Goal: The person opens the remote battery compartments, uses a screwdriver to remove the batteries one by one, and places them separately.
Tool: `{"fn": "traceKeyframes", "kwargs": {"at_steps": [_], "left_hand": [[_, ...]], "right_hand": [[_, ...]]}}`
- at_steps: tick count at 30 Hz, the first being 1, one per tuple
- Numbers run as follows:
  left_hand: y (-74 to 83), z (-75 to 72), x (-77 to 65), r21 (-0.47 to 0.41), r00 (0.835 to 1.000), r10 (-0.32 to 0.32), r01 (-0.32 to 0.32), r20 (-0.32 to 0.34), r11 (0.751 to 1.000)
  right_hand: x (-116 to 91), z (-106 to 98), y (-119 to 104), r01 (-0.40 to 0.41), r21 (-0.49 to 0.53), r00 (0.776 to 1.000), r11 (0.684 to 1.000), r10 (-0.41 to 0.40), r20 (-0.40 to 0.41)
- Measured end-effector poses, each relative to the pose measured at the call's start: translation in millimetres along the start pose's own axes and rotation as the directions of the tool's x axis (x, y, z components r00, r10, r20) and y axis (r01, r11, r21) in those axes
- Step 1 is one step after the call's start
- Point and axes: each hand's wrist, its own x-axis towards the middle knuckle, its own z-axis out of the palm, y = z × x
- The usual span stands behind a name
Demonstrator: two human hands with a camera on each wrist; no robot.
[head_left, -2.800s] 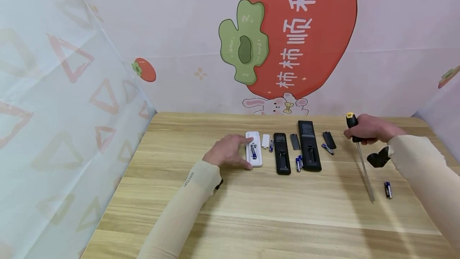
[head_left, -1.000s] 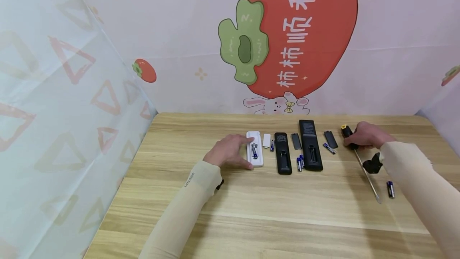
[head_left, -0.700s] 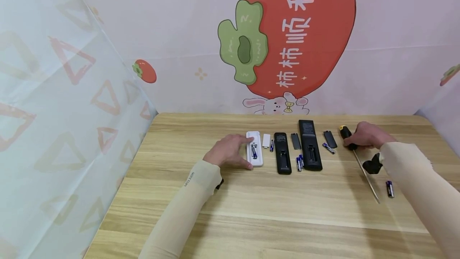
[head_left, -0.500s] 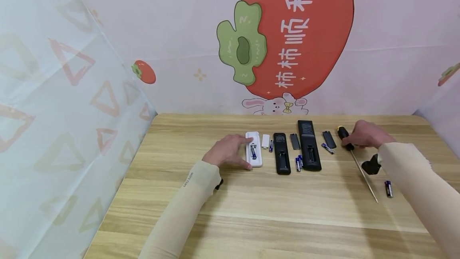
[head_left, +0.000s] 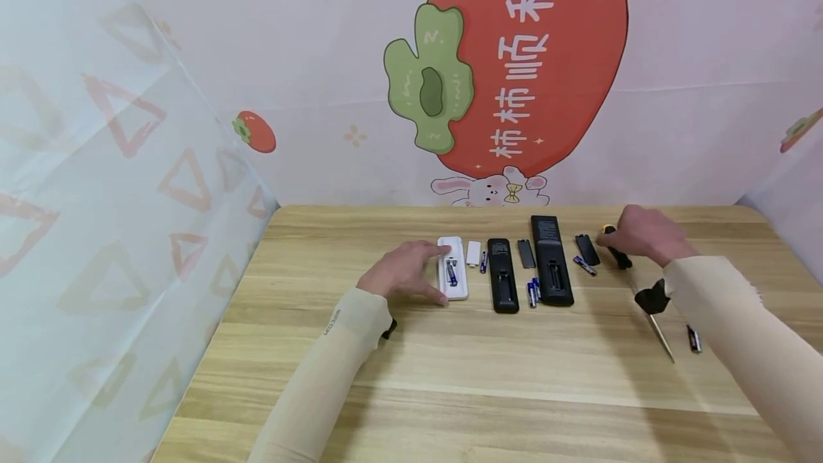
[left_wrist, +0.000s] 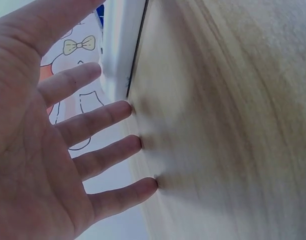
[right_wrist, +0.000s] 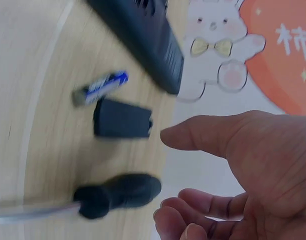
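My left hand (head_left: 401, 270) rests at the left side of a white remote control (head_left: 454, 290), its fingers spread and nearly straight in the left wrist view. The remote lies back up, with a battery (head_left: 452, 274) visible in its uncovered compartment. Above the screwdriver (head_left: 661, 338) is my right hand (head_left: 649, 234), thumb extended and other fingers loosely bent, holding nothing. In the right wrist view the screwdriver's dark handle (right_wrist: 125, 192) lies on the table apart from the hand. A black battery cover (right_wrist: 122, 119) and a blue-and-silver battery (right_wrist: 100, 87) lie near that handle.
Two black remotes, a smaller one (head_left: 503, 277) and a longer one (head_left: 551, 263), lie mid-table with compartments uncovered. Beside them are a white cover (head_left: 473, 254), a dark cover (head_left: 526, 254) and several loose batteries. Another battery (head_left: 694, 339) lies right of the screwdriver tip. A printed backdrop stands behind the table.
My right hand lowered the screwdriver onto the table, tilting its handle leftward, then let go and rose away from it. The left hand has stayed at the white remote.
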Motion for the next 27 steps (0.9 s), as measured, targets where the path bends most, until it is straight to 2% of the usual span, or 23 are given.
{"fn": "traceKeyframes", "kwargs": {"at_steps": [5,8,14,20,24,27], "left_hand": [[-4.9,-6.4,1.1,-0.077,0.998,0.052,-0.053,-0.022,0.996],[-6.5,-11.0,3.6,-0.135,0.998,0.039,-0.046,-0.057,0.990],[-1.0,-13.6,14.2,-0.187,0.987,-0.096,0.072,-0.126,0.980],[5.9,-11.6,31.4,-0.227,0.956,-0.225,0.180,-0.190,0.957],[11.2,-10.8,39.6,-0.260,0.936,-0.296,0.243,-0.192,0.935],[16.4,-11.0,43.1,-0.266,0.928,-0.322,0.268,-0.187,0.926]], "right_hand": [[-3,3,-18,0.010,0.009,0.999,1.000,-0.009,-0.046],[-5,5,-24,0.016,0.003,0.998,1.000,-0.015,-0.057],[-8,8,-33,0.014,-0.010,0.998,1.000,-0.015,-0.059],[-10,11,-35,0.026,-0.007,0.999,1.000,-0.026,-0.043],[-10,14,-35,0.040,-0.003,0.998,0.999,-0.040,-0.054],[-10,15,-35,0.047,0.000,0.997,0.999,-0.047,-0.067]]}}
